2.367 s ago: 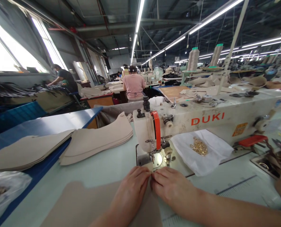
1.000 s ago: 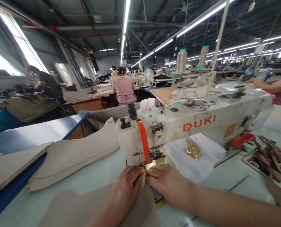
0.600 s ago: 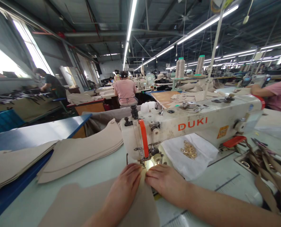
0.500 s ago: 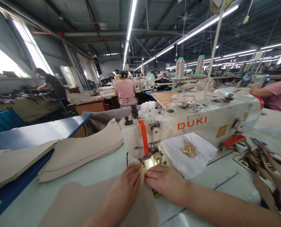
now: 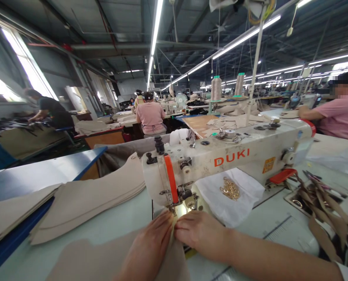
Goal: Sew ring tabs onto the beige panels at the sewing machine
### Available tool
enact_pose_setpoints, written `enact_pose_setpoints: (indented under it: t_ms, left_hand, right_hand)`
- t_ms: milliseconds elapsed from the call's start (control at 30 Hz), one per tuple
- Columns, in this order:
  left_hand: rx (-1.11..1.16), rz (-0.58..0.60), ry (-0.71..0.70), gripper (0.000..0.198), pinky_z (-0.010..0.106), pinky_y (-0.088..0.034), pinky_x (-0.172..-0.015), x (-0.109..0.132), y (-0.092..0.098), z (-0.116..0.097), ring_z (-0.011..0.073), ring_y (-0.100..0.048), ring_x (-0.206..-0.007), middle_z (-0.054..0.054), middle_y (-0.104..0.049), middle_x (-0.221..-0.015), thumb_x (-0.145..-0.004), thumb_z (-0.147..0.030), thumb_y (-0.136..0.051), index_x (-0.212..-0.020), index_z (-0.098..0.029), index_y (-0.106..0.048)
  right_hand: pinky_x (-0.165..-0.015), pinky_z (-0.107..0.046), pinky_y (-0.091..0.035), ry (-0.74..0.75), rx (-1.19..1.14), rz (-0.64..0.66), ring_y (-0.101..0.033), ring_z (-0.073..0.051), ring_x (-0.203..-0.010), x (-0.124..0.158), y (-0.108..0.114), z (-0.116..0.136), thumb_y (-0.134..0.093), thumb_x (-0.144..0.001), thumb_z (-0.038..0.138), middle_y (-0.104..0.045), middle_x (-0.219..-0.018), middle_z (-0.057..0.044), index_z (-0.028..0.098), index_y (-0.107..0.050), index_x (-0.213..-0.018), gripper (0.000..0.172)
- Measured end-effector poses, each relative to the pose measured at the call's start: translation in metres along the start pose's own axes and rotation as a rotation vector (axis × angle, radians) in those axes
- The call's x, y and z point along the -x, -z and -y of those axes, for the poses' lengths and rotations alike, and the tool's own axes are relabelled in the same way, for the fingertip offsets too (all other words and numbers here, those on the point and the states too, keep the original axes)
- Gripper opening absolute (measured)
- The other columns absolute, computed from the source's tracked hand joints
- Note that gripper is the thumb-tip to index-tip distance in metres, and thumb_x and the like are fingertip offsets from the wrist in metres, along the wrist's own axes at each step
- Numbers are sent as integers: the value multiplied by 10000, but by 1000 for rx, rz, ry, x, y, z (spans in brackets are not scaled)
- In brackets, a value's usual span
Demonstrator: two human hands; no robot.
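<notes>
A white DUKI sewing machine (image 5: 235, 156) stands on the pale table (image 5: 124, 218). A tan fabric piece (image 5: 86, 259) lies in front of it, its far edge reaching under the needle area (image 5: 174, 208). My left hand (image 5: 150, 248) rests on the fabric with its fingers close together, pressing it down just left of the needle. My right hand (image 5: 201, 234) lies beside it on the right, fingers curled on the fabric edge. The fingertips of both hands meet right at the presser foot.
Stacks of tan cut pieces (image 5: 88, 199) lie to the left, one stack (image 5: 12, 214) on a blue board. A white sheet with gold rings (image 5: 229, 189) sits under the machine arm. Tan strips (image 5: 323, 203) fill a tray at right. Other people (image 5: 150, 115) sit at machines behind.
My hands stay together at the needle on the fabric. The view has shifted a little, so the machine sits slightly further left and the person at the right shows more.
</notes>
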State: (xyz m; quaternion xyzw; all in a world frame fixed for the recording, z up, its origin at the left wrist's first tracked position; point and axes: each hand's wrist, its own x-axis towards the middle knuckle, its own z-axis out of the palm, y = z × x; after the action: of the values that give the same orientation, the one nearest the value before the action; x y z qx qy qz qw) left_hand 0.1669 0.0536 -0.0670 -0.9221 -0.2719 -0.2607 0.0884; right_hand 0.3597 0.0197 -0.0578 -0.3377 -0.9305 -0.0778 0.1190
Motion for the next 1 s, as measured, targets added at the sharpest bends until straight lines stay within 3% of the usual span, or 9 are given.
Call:
enact_pose_setpoints:
  t_ms: [200,567,1000]
  left_hand:
    - [21,-46,19,277,321,-561,-864,-3,-2,2,204,-695,-937,58,-728,-1050,-905,-225,-436,-1039,-207,-678]
    - [28,80,112,300,328,-512,-933,-2,-5,5,202,-666,-1015,50,-703,-1121,-916,-253,-412,-1052,-215,-677]
    - [100,94,165,278,340,-500,-962,-5,-3,1,202,-651,-1038,54,-700,-1115,-908,-209,-432,-1066,-209,-661]
  right_hand:
    - [-862,-268,-431,-15,-10,-19,-572,-168,-908,-2,-1,-3,-532,-910,185,-651,-928,-39,138,-601,-910,83]
    - [-897,-268,-425,-7,-40,-21,-574,-178,-933,-5,-3,-4,-524,-911,169,-655,-938,-62,112,-610,-932,105]
    - [-925,-251,-421,-15,-100,-19,-567,-153,-990,-4,-4,-4,-504,-928,160,-662,-970,-61,132,-613,-961,117]
